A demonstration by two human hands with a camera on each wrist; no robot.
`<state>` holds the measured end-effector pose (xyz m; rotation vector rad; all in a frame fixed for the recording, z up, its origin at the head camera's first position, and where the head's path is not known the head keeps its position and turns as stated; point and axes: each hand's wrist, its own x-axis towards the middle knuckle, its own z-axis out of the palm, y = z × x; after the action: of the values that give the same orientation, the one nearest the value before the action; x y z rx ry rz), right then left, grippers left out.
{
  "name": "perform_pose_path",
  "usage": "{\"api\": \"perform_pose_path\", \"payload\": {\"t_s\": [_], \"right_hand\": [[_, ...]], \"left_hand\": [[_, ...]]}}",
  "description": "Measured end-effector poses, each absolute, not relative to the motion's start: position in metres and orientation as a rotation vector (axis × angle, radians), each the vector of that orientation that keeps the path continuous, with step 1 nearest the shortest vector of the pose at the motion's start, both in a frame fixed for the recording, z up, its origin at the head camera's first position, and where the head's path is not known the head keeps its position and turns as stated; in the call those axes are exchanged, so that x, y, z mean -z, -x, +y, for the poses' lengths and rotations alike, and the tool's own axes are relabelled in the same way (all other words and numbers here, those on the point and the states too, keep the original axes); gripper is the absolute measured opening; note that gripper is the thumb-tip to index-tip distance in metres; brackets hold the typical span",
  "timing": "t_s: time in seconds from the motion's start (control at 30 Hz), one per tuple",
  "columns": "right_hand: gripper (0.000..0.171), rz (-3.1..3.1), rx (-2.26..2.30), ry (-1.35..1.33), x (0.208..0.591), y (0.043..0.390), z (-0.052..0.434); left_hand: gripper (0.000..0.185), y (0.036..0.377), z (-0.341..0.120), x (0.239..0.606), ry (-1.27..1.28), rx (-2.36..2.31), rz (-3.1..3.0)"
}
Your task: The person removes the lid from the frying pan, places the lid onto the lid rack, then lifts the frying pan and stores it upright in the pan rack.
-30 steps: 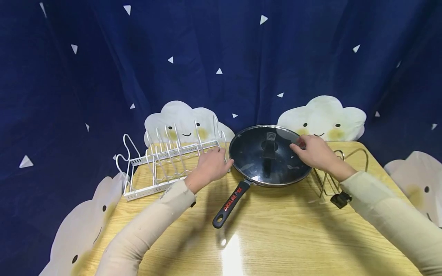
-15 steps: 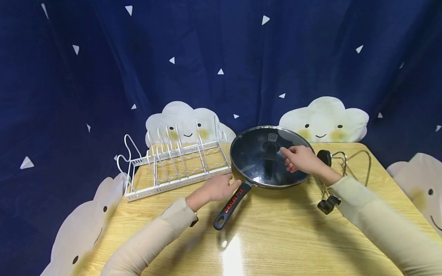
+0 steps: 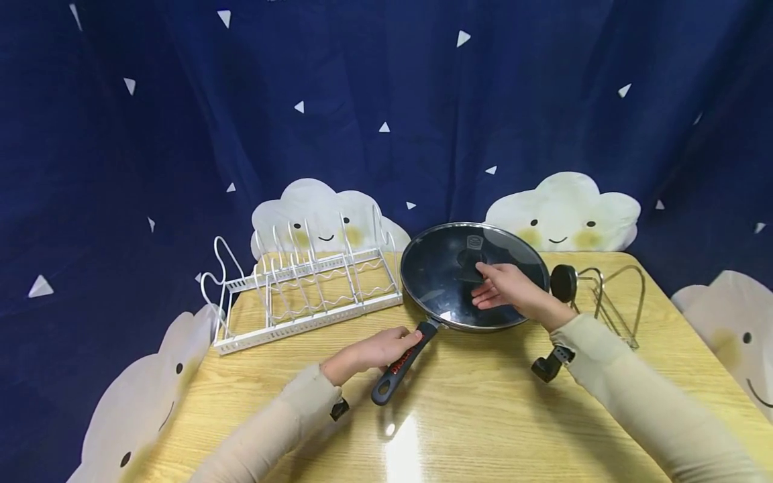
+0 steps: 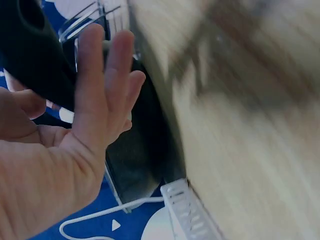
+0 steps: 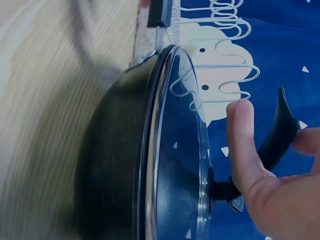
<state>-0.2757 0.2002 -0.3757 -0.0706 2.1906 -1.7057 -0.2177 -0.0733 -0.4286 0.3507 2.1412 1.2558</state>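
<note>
sitting: pan [image 3: 477, 315] w/ glass lid [image 3: 447, 272] on table [image 3: 483, 416], mid-back, betw rack [image 3: 302, 295] and wire stand [image 3: 610, 302]
pan look: black, round, steel rim; long black handle [image 3: 401, 365] w/ red lettering, pointing toward front-left
lid look: clear glass w/ metal band, black arched knob [image 3: 472, 263] at centre; seated flat on pan, seen edge-on in right wrist view [image 5: 175, 150]
left hand [image 3: 377, 349]: fingers straight, laid along upper part of handle, just touching it; not wrapped round. left wrist view [image 4: 95, 115] shows flat open palm beside the dark handle
right hand [image 3: 504, 288]: over lid, fingers loosely spread at the knob; right wrist view [image 5: 265, 175] shows thumb and a fingertip either side of knob [image 5: 277, 135], not closed on it
rack: white wire, upright dividers, back-left of table, near pan rim but apart from it
stand: gold wire, back-right, w/ black round knob [image 3: 564, 282] beside pan's right edge; cannot tell if touching
edges: pan sits close to back edge of table; rack's left end reaches table's left edge
open room: wide bare wood strip in front of pan and handle, front half of table; tight gaps each side of pan
backdrop: dark blue cloth [image 3: 386, 100] w/ white triangles and cloud faces, hangs right behind table
</note>
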Motion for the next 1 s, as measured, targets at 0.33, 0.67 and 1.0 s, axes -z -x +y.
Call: {"api": "perform_pose_path", "payload": {"t_s": [0.33, 0.67, 1.0], "right_hand": [[0.038, 1.733, 2.071, -0.039, 0.38, 0.281, 0.187], [0.055, 1.426, 2.315, -0.134, 0.383, 0.284, 0.179], [0.052, 1.103, 2.452, -0.193, 0.377, 0.289, 0.172]], "left_hand": [[0.049, 0.208, -0.066, 0.431, -0.297, -1.482, 1.899], [0.037, 0.205, -0.06, 0.443, -0.189, -1.643, 1.807], [0.039, 0.204, -0.06, 0.443, -0.139, -1.672, 1.789]]}}
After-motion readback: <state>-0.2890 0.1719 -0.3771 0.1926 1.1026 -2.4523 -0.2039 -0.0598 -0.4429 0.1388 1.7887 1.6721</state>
